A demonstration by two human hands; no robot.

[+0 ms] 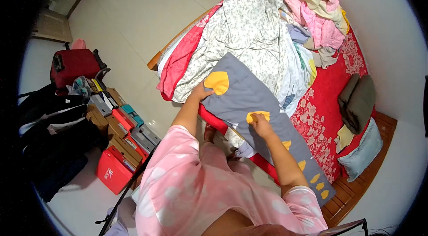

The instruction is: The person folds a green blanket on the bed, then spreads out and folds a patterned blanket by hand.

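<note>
A long grey quilt with yellow heart shapes [249, 80] lies folded in a strip across the bed, reaching from its middle to the lower right. My left hand [203, 91] grips the quilt's left edge beside a large yellow heart, with the thumb on top and the other fingers partly hidden. Over another yellow heart near the strip's middle, my right hand [261, 126] has its fingers closed on the cloth. Beneath the quilt's far end spreads a white sheet with a small leaf print [240, 26].
Pink and cream bedding [318, 6] is heaped at the bed's far right. A dark folded blanket [356, 102] and a light blue pillow [363, 151] lie on the right. Shoe boxes [118, 124], dark clothes [58, 133] and a red suitcase [76, 69] stand on the left.
</note>
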